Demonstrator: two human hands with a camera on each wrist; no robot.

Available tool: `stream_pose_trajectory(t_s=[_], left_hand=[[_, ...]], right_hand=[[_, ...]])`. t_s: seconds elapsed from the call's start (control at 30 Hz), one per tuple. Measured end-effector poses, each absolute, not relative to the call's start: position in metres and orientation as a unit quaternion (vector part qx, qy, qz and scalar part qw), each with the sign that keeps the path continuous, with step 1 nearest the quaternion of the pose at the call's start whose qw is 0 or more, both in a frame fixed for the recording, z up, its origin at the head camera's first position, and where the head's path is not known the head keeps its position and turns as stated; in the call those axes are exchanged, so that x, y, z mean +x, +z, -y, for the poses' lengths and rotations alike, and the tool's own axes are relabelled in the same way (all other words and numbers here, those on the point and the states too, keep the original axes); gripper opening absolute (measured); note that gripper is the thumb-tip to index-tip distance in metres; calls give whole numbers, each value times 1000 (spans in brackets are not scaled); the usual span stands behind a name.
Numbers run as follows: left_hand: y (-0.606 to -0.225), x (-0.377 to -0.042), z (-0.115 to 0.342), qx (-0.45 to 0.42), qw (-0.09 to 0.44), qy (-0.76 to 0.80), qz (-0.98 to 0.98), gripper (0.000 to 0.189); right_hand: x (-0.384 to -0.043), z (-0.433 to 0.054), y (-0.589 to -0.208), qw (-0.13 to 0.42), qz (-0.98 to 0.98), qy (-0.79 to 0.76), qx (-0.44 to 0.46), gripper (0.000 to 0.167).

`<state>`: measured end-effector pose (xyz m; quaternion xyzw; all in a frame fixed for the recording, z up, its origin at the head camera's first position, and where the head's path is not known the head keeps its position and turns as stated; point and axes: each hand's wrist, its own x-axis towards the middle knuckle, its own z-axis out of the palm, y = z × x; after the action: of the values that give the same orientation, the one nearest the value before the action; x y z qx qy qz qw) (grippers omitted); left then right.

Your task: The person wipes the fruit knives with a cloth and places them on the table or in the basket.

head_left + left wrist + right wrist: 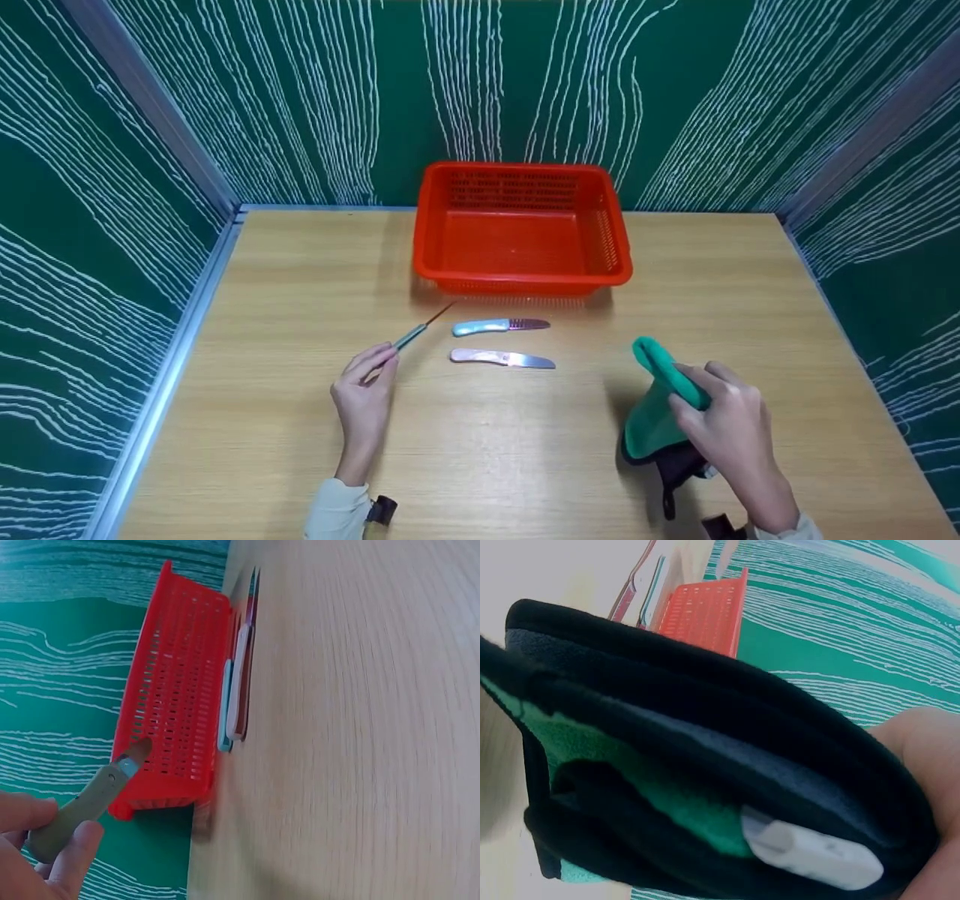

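My left hand (365, 401) pinches a small knife (411, 337) by its green handle, the narrow blade pointing up and right toward the basket. In the left wrist view the same knife (86, 806) is in front of the basket. My right hand (727, 420) grips a green fabric pouch (654, 420) with black edging and a loop, held over the table's right side, its dark opening facing down. Inside that opening, a white handle (817, 853) shows in the right wrist view; the rest of it is hidden. Two knives, one blue-handled (481, 327) and one pale pink-handled (480, 355), lie between my hands.
A red plastic basket (517, 279) with perforated walls stands at the back middle of the wooden table (510, 450), behind the two knives. Green panels (397, 97) with white wavy lines enclose the back and sides, with metal frame edges at the corners.
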<state>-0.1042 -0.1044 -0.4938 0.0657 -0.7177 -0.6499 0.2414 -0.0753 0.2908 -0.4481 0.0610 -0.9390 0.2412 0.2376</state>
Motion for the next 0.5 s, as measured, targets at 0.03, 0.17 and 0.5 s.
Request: stream_pose_trajectory(t_s=[0.03, 0.17, 0.5], left_hand=[[-495, -106, 105, 72, 244, -646, 719, 13], [-508, -116, 112, 95, 260, -639, 717, 15], [-537, -142, 131, 153, 296, -596, 731, 14]], right_hand=[[-75, -292, -448, 239, 939, 242, 59, 24], [-74, -295, -447, 239, 940, 240, 50, 25], [-71, -307, -445, 223, 948, 227, 13, 23]])
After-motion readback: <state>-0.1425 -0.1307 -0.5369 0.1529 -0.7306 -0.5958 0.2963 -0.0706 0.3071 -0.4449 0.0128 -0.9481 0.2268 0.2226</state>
